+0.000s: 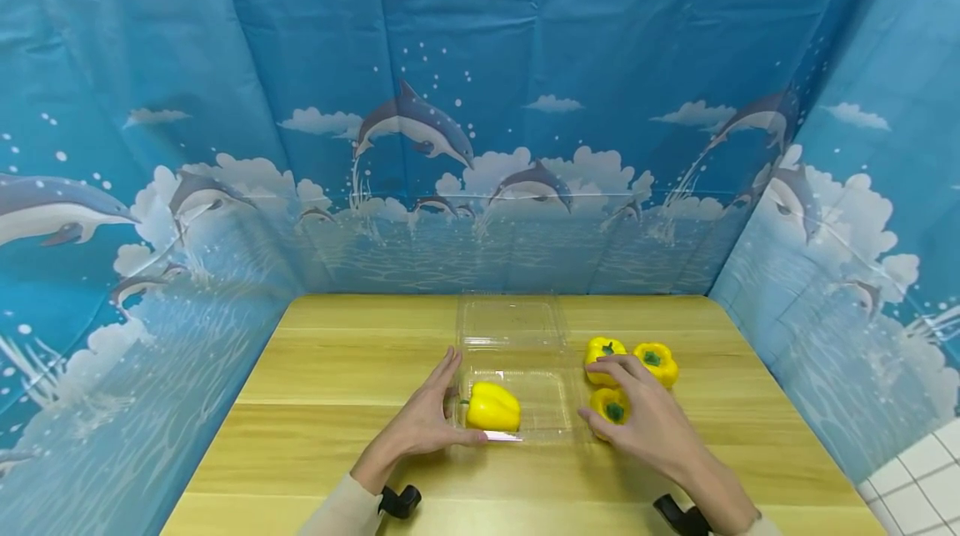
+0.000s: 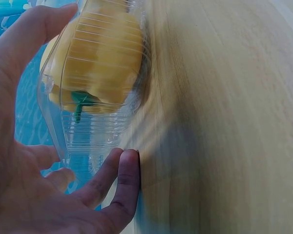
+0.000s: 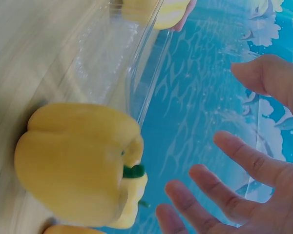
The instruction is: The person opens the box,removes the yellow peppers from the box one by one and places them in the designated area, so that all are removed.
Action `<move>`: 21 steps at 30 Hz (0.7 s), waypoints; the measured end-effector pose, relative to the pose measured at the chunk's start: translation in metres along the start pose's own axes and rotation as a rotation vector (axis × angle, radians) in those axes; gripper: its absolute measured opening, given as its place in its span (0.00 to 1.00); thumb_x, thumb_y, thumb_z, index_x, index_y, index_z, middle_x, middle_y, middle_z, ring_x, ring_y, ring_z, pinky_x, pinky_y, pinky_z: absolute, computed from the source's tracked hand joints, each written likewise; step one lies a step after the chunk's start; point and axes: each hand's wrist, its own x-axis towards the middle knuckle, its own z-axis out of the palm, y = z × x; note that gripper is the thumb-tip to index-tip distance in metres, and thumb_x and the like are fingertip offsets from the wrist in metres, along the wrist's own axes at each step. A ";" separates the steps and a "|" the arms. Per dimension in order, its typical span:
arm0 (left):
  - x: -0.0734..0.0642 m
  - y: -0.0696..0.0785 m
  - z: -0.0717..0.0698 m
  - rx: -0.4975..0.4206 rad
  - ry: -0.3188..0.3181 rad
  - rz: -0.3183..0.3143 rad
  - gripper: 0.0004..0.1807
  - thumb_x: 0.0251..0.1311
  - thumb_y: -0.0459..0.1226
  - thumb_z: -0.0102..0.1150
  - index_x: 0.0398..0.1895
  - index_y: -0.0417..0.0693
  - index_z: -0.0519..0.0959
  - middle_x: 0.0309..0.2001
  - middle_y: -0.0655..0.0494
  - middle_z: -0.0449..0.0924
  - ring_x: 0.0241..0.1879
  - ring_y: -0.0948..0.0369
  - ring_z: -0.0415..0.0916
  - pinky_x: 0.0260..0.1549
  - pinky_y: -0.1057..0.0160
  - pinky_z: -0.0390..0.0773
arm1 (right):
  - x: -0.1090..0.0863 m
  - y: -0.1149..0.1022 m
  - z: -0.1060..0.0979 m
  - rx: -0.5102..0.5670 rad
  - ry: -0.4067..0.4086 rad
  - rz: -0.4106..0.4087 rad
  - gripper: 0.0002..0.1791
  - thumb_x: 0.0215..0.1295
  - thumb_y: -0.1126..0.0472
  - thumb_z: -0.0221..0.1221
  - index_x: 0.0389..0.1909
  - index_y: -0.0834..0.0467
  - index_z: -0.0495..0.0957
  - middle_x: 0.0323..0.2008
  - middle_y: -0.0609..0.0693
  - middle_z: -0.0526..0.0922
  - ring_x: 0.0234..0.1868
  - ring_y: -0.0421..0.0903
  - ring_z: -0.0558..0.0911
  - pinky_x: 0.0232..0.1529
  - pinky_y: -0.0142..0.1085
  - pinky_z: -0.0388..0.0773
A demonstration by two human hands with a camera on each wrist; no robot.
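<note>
A clear plastic clamshell box (image 1: 543, 403) lies unfolded on the table, its lid (image 1: 510, 322) flat toward the back. One yellow bell pepper (image 1: 493, 408) lies on its side in the box's left part, green stem pointing left. My left hand (image 1: 422, 421) is spread around the box's left end, thumb at the front rim, fingers along the side. My right hand (image 1: 654, 421) hovers over the nearest of three yellow bell peppers to the right of the box. In the right wrist view, its fingers are spread and apart from that pepper (image 3: 75, 161).
The other two yellow peppers stand just behind, one at the left (image 1: 598, 350) and one at the right (image 1: 658, 363). A wooden table (image 1: 337, 378) carries everything. Blue dolphin-print curtains (image 1: 510, 244) enclose its back and sides. White tiles (image 1: 918, 478) show at the lower right.
</note>
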 end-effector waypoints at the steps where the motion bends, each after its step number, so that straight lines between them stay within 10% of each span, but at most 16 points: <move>1: 0.000 0.000 0.000 -0.001 0.000 0.001 0.80 0.58 0.60 0.90 1.00 0.55 0.40 0.99 0.44 0.32 0.83 0.38 0.77 0.77 0.31 0.83 | 0.000 -0.001 0.001 0.005 -0.008 -0.002 0.32 0.70 0.48 0.82 0.72 0.51 0.87 0.71 0.56 0.85 0.65 0.62 0.90 0.58 0.63 0.92; 11: -0.001 0.002 -0.002 -0.019 -0.005 -0.004 0.81 0.58 0.62 0.89 1.00 0.56 0.39 0.99 0.45 0.31 0.83 0.37 0.77 0.71 0.38 0.89 | 0.004 -0.014 0.010 0.020 -0.079 -0.018 0.39 0.71 0.43 0.82 0.80 0.45 0.81 0.77 0.56 0.82 0.73 0.64 0.85 0.62 0.68 0.90; 21: -0.001 0.002 -0.001 0.013 0.012 0.004 0.81 0.56 0.61 0.90 1.00 0.54 0.41 0.99 0.44 0.32 0.94 0.31 0.52 0.85 0.22 0.67 | 0.012 -0.029 0.019 0.029 -0.101 -0.060 0.42 0.70 0.41 0.81 0.82 0.44 0.79 0.79 0.57 0.82 0.73 0.63 0.86 0.63 0.67 0.90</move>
